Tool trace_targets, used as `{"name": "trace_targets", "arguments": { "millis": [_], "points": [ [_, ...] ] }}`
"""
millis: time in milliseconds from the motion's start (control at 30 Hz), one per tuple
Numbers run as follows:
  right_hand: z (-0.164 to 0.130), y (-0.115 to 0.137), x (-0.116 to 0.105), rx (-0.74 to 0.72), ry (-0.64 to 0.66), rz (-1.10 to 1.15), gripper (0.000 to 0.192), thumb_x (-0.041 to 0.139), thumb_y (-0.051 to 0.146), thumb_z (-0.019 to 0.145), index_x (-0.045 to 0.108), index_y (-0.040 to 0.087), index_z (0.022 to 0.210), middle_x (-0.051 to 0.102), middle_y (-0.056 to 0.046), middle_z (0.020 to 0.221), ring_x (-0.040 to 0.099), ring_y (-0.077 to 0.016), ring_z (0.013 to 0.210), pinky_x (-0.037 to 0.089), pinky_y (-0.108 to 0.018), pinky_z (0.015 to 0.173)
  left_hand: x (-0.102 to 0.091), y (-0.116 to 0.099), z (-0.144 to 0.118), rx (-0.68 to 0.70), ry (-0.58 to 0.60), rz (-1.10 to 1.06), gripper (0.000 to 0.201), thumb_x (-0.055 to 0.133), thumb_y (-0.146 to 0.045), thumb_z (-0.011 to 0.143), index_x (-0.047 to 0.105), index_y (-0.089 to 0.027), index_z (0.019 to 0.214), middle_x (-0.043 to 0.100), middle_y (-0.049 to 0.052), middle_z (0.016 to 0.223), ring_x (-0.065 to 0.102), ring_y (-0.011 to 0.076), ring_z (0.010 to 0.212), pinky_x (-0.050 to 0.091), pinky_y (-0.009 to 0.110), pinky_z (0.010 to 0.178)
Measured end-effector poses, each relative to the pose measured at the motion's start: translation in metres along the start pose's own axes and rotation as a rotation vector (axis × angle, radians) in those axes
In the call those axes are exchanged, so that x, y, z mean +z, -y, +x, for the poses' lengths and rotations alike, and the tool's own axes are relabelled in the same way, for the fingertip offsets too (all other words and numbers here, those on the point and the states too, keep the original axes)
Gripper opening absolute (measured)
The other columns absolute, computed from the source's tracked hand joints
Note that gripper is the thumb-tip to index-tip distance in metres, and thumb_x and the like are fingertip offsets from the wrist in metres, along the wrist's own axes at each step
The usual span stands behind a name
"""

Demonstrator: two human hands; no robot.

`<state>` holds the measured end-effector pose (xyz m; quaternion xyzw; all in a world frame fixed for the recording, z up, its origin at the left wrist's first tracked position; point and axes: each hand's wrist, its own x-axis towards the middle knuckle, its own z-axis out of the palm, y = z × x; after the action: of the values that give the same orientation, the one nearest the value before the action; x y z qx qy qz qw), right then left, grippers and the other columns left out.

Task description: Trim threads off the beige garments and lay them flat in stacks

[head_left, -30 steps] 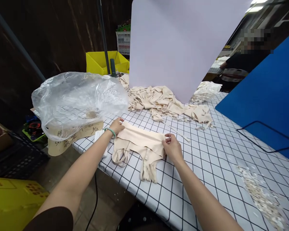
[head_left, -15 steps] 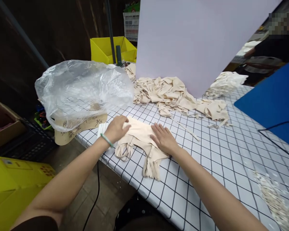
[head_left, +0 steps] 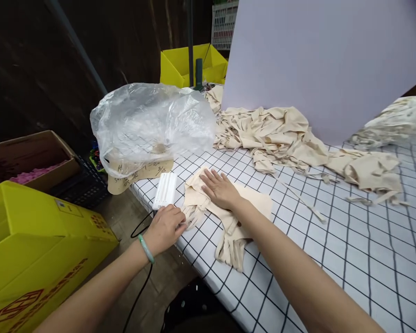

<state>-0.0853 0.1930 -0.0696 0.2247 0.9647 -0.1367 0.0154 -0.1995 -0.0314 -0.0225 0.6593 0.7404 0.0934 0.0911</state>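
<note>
A cream cloth garment piece [head_left: 256, 196] with thin straps lies flat on the checked tablecloth near the table's front edge. My right hand [head_left: 220, 189] rests on its upper left part, palm down with fingers spread. Loose strap loops [head_left: 194, 215] hang off its left side, and more strips [head_left: 230, 249] stick out at the front. My left hand [head_left: 165, 227], a green bangle on its wrist, is at the table edge beside the left loops. Its fingers are loosely bent, the thumb apart from them, and I see nothing held. A white slotted device [head_left: 165, 188] lies just beyond it.
A heap of similar cream cloth [head_left: 280, 134] runs across the back by a pale upright panel [head_left: 312, 64]. A clear plastic bag [head_left: 149, 120] covers part of a marked card pattern [head_left: 125, 180]. Yellow boxes [head_left: 55, 240] stand lower left; a cable hangs at the table edge.
My left hand has left the cloth's upper edge and come down toward its left loops. My right hand has shifted left across the cloth. The view has turned left, uncovering the white device.
</note>
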Motion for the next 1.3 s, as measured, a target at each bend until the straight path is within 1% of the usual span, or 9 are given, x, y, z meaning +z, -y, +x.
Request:
{"name": "trace_targets", "arguments": {
  "millis": [233, 367, 433, 600, 733, 867, 1000, 1200, 1300],
  "points": [
    [0.0, -0.005, 0.007, -0.006, -0.015, -0.026, 0.066, 0.012, 0.059, 0.1, 0.022, 0.028, 0.157, 0.007, 0.0, 0.166, 0.008, -0.0267, 0.153, 0.011, -0.053, 0.122, -0.032, 0.012, 0.01, -0.104, 0.06, -0.214, 0.01, 0.054, -0.018, 0.09, 0.061, -0.018, 0.082, 0.065, 0.004, 0.085, 0.059, 0.021, 0.089, 0.048, 0.034, 0.082],
    [0.0, 0.001, -0.003, 0.021, 0.022, -0.036, 0.067, 0.018, 0.061, 0.099, 0.024, 0.028, 0.157, 0.009, -0.002, 0.166, 0.007, -0.0301, 0.152, 0.01, -0.057, 0.121, -0.033, 0.003, 0.064, -0.16, -0.178, -0.097, 0.014, 0.059, -0.032, 0.09, 0.06, -0.018, 0.09, 0.064, 0.008, 0.097, 0.059, 0.025, 0.098, 0.048, 0.038, 0.086],
    [-0.007, -0.001, -0.01, 0.057, -0.026, -0.024, 0.069, 0.019, 0.062, 0.098, 0.024, 0.026, 0.157, 0.013, -0.004, 0.165, 0.007, -0.0299, 0.152, 0.011, -0.057, 0.121, -0.028, 0.0, 0.097, -0.253, -0.147, -0.045, 0.022, 0.066, -0.039, 0.084, 0.061, -0.018, 0.089, 0.065, 0.01, 0.098, 0.059, 0.0278, 0.101, 0.048, 0.038, 0.085],
    [-0.04, -0.02, -0.023, 0.195, -0.132, 0.021, 0.068, 0.02, 0.059, 0.1, 0.028, 0.021, 0.155, 0.021, -0.008, 0.164, 0.011, -0.0309, 0.152, 0.016, -0.058, 0.12, -0.018, 0.013, 0.142, -0.343, -0.018, -0.09, 0.008, 0.064, -0.018, 0.08, 0.062, -0.019, 0.073, 0.068, 0.005, 0.08, 0.063, 0.0216, 0.081, 0.047, 0.03, 0.07],
    [-0.047, -0.023, -0.023, 0.213, -0.101, 0.003, 0.059, 0.022, 0.047, 0.103, 0.033, 0.018, 0.153, 0.023, -0.007, 0.163, 0.012, -0.0303, 0.152, 0.016, -0.057, 0.12, -0.013, 0.023, 0.142, -0.39, -0.063, -0.101, 0.015, 0.053, -0.015, 0.085, 0.061, -0.018, 0.072, 0.069, 0.007, 0.08, 0.063, 0.0212, 0.08, 0.045, 0.029, 0.066],
    [-0.029, -0.007, -0.024, 0.12, -0.088, -0.016, 0.054, 0.024, 0.038, 0.103, 0.036, 0.018, 0.152, 0.026, -0.007, 0.162, 0.015, -0.0297, 0.151, 0.014, -0.055, 0.121, -0.007, 0.025, 0.142, -0.38, -0.057, -0.113, 0.011, 0.062, -0.025, 0.081, 0.06, -0.019, 0.071, 0.068, 0.004, 0.075, 0.062, 0.0198, 0.072, 0.044, 0.028, 0.063],
    [-0.011, 0.003, -0.016, 0.053, -0.093, -0.018, 0.055, 0.022, 0.042, 0.103, 0.036, 0.02, 0.152, 0.026, -0.007, 0.162, 0.015, -0.0293, 0.151, 0.016, -0.055, 0.121, -0.005, 0.029, 0.148, -0.333, -0.076, -0.103, 0.007, 0.059, -0.015, 0.08, 0.063, -0.018, 0.076, 0.067, 0.004, 0.076, 0.063, 0.0205, 0.075, 0.049, 0.03, 0.068],
    [-0.006, -0.001, -0.002, 0.032, -0.032, -0.013, 0.063, 0.018, 0.051, 0.102, 0.027, 0.019, 0.156, 0.015, -0.007, 0.165, 0.012, -0.0294, 0.152, 0.014, -0.052, 0.122, 0.002, 0.023, 0.14, -0.106, -0.165, -0.061, 0.031, 0.049, -0.007, 0.087, 0.063, -0.016, 0.115, 0.059, 0.015, 0.13, 0.051, 0.0257, 0.127, 0.041, 0.043, 0.109],
    [-0.017, -0.011, -0.002, 0.076, -0.04, -0.01, 0.066, 0.016, 0.053, 0.102, 0.022, 0.018, 0.157, 0.012, -0.006, 0.165, 0.008, -0.0277, 0.152, 0.011, -0.051, 0.123, 0.011, 0.02, 0.131, 0.04, -0.016, -0.032, 0.042, 0.047, -0.024, 0.095, 0.052, -0.021, 0.137, 0.042, 0.01, 0.154, 0.033, 0.0265, 0.145, 0.028, 0.049, 0.119]
  ]
}}
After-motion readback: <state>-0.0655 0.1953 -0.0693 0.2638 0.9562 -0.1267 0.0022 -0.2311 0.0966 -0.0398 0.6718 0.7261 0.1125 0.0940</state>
